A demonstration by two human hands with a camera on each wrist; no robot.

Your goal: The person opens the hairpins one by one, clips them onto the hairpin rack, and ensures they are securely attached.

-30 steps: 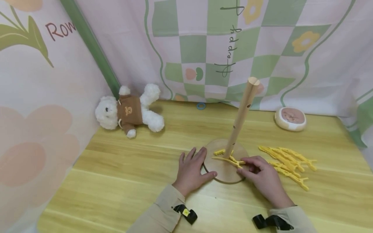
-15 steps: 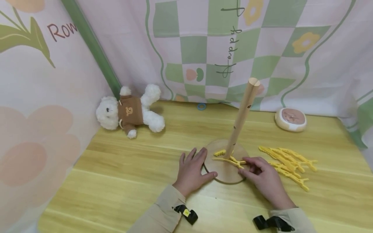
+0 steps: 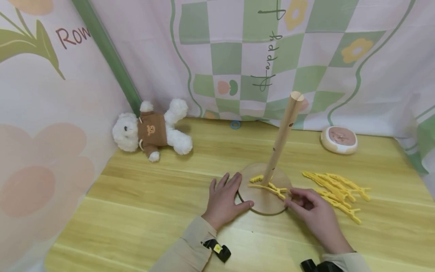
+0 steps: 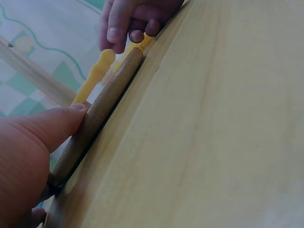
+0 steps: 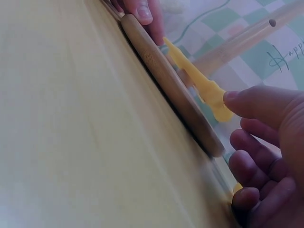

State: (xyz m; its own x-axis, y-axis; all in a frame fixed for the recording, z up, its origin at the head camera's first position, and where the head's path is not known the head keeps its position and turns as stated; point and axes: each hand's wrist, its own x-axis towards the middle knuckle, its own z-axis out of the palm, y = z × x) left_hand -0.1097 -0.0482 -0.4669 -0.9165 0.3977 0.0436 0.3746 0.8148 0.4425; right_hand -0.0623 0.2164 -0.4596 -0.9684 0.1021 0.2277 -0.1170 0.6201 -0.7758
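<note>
"What's farthest left on the tabletop (image 3: 136,211)?"

"A white plush toy (image 3: 153,130) in a brown top, lying with its head to our left."

"And then?"

"The person's left hand (image 3: 222,200). It's open, fingers spread at the left edge of a round wooden base (image 3: 261,206), thumb resting on the rim."

"Anything on that base?"

"A wooden pole (image 3: 280,138) rises from it (dark holes run up its side). A slim yellow piece (image 5: 206,90) lies over the base, in front of the pole's foot, its forked end toward the right rim. More yellow shows beside and behind the foot."

"Is the right hand (image 3: 316,211) gripping that piece?"

"Not that I can see. It's at the forked end, thumb and fingers apart and loosely bent. Whether the thumb touches the piece, I can't tell."

"Past that?"

"A loose bunch of yellow branches (image 3: 334,187) lies just beside the hand, and farther back sits a rounded white device (image 3: 339,139) with a pinkish-brown top."
</note>
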